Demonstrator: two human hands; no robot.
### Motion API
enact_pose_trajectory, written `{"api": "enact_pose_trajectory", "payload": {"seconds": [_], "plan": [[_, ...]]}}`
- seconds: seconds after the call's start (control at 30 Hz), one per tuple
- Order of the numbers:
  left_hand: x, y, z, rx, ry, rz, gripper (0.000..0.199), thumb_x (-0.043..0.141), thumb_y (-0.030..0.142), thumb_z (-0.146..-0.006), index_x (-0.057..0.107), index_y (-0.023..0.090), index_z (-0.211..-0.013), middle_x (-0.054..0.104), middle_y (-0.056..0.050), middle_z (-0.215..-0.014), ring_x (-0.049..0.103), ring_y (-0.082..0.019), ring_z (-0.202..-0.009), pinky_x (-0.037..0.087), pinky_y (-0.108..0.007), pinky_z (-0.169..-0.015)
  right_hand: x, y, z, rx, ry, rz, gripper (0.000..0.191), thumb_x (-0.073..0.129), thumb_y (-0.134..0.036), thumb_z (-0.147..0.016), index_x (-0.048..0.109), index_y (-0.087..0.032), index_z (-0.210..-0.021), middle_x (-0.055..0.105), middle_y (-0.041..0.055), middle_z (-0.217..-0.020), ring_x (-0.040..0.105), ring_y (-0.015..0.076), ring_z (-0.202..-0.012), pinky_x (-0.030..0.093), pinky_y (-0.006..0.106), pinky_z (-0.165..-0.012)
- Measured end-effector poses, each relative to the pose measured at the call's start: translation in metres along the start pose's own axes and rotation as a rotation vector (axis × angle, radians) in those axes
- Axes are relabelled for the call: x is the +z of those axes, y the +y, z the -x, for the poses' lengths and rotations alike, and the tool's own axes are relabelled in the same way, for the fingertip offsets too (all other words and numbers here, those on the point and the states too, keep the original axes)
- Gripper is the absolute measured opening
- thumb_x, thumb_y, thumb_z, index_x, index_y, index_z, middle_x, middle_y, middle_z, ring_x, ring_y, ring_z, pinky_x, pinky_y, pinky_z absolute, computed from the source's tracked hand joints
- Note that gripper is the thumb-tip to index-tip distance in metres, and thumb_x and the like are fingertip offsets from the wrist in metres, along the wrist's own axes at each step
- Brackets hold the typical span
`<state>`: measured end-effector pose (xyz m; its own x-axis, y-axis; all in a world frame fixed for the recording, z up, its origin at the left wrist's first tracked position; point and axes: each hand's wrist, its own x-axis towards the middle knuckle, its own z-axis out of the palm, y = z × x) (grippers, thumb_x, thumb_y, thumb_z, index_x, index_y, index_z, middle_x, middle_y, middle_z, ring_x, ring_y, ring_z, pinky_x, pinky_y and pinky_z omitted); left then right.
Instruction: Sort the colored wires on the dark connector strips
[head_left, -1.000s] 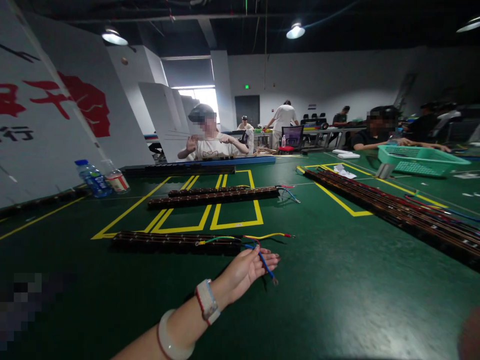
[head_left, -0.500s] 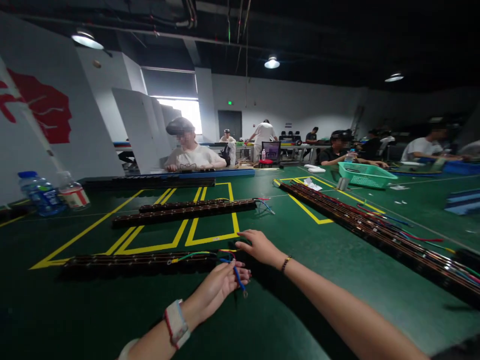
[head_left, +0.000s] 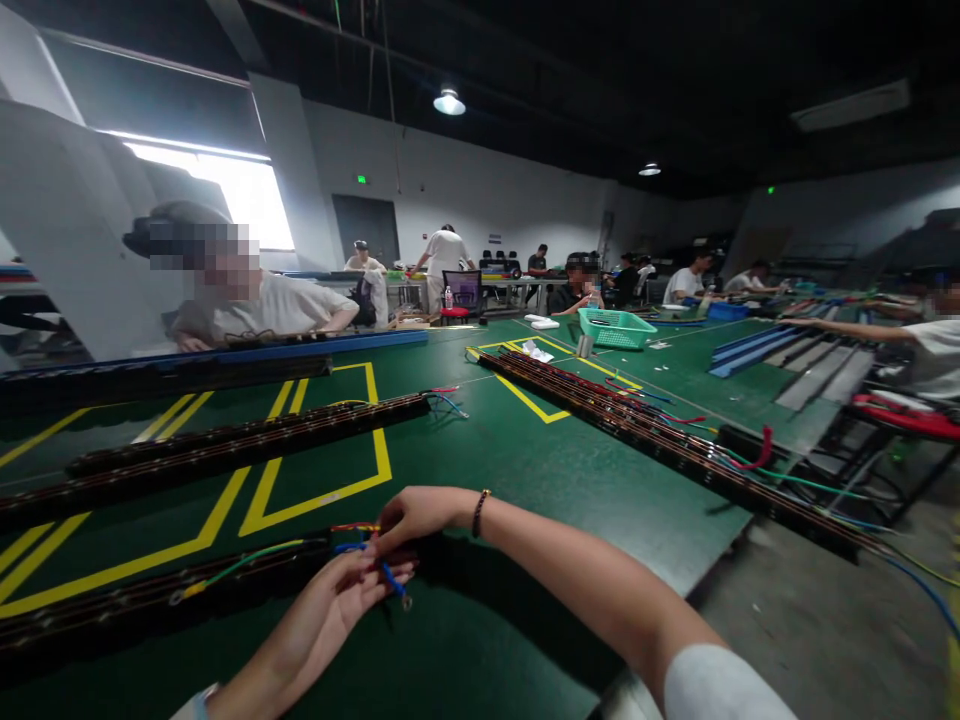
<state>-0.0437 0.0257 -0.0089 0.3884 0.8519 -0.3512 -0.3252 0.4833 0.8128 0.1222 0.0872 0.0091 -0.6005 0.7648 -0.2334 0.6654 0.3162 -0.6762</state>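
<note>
On the near left of the table [head_left: 487,450], the left hand [head_left: 330,605] is pinching a blue wire [head_left: 394,580] off the end of the black strip [head_left: 135,605], apparently steadying it; the right hand [head_left: 427,510] is arching over, grip hidden, cannot tell.

The left forearm [head_left: 259,668] is slanting up and rightward from the lower edge. The left hand [head_left: 346,585] is lying with its palm partly upturned, its fingers pointing right and its thumb pressing in a pinch above them. The right forearm [head_left: 574,570] is slanting up and leftward from the lower right. The right wrist [head_left: 474,510] is bending slightly, and the right hand [head_left: 409,518] is facing back-up, its fingers angling down at the left thumb. Fingertip contact between the hands is remaining unclear.
</note>
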Motion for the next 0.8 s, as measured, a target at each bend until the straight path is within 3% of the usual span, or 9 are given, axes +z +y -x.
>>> {"api": "enact_pose_trajectory", "payload": {"seconds": [0.1, 0.2, 0.3, 0.43, 0.5, 0.7, 0.8], "plan": [[0.002, 0.002, 0.004, -0.038, -0.043, 0.086, 0.015, 0.046, 0.008, -0.082, 0.059, 0.009, -0.077, 0.07, -0.014, -0.09, 0.068, -0.023, -0.088, 0.05, -0.038, -0.09, 0.006, -0.004, 0.007, -0.047, 0.1, 0.069, 0.034, 0.065, -0.047, -0.076, 0.067, -0.015, -0.086, 0.059, -0.0035, -0.068, 0.048, 0.0079, -0.06, 0.032, 0.018, -0.051], [0.001, 0.001, 0.005, -0.056, -0.083, 0.181, 0.018, 0.043, 0.014, -0.087, 0.06, 0.009, -0.084, 0.069, -0.013, -0.088, 0.067, -0.019, -0.084, 0.048, -0.035, -0.09, 0.012, -0.013, 0.012, -0.04, 0.218, 0.222, 0.024, 0.061, -0.035, -0.081, 0.069, -0.013, -0.081, 0.059, -0.0015, -0.064, 0.046, 0.0079, -0.056, 0.029, 0.019, -0.05], [-0.005, -0.001, 0.001, -0.057, -0.115, 0.261, 0.022, 0.042, 0.022, -0.09, 0.059, 0.008, -0.092, 0.068, -0.012, -0.086, 0.066, -0.018, -0.079, 0.047, -0.034, -0.089, 0.016, -0.019, 0.012, -0.082, 0.31, 0.414, 0.02, 0.059, -0.03, -0.082, 0.071, -0.015, -0.079, 0.064, 0.0034, -0.073, 0.051, 0.0107, -0.063, 0.031, 0.021, -0.055], [-0.011, -0.004, -0.001, -0.067, -0.18, 0.332, 0.05, 0.041, 0.053, -0.09, 0.058, 0.006, -0.093, 0.066, -0.014, -0.084, 0.065, -0.02, -0.081, 0.046, -0.035, -0.089, 0.022, -0.021, 0.012, -0.068, 0.338, 0.526, 0.022, 0.053, -0.025, -0.086, 0.072, -0.017, -0.077, 0.065, 0.0071, -0.081, 0.056, 0.0138, -0.071, 0.036, 0.023, -0.061], [-0.012, -0.005, -0.001, -0.062, -0.182, 0.334, 0.056, 0.04, 0.059, -0.088, 0.058, 0.006, -0.094, 0.066, -0.015, -0.086, 0.066, -0.021, -0.081, 0.046, -0.035, -0.088, 0.021, -0.02, 0.013, -0.075, 0.323, 0.508, 0.024, 0.051, -0.025, -0.087, 0.072, -0.017, -0.078, 0.065, 0.007, -0.08, 0.057, 0.0138, -0.069, 0.038, 0.023, -0.062], [-0.012, -0.009, -0.002, -0.035, -0.136, 0.296, 0.023, 0.041, 0.019, -0.089, 0.059, 0.006, -0.095, 0.069, -0.016, -0.092, 0.067, -0.02, -0.084, 0.046, -0.037, -0.091, -0.001, -0.028, 0.016, -0.19, 0.463, 0.315, 0.028, 0.053, -0.029, -0.088, 0.066, -0.017, -0.11, 0.063, 0.0101, -0.103, 0.06, 0.0162, -0.087, 0.045, 0.026, -0.076], [-0.012, -0.01, -0.003, -0.014, -0.13, 0.275, 0.019, 0.043, 0.012, -0.086, 0.061, 0.008, -0.092, 0.07, -0.015, -0.092, 0.067, -0.021, -0.088, 0.046, -0.039, -0.092, -0.003, -0.045, 0.006, -0.277, 0.465, 0.33, 0.025, 0.052, -0.028, -0.09, 0.066, -0.018, -0.108, 0.064, 0.0083, -0.102, 0.06, 0.0165, -0.091, 0.045, 0.026, -0.079]]}}
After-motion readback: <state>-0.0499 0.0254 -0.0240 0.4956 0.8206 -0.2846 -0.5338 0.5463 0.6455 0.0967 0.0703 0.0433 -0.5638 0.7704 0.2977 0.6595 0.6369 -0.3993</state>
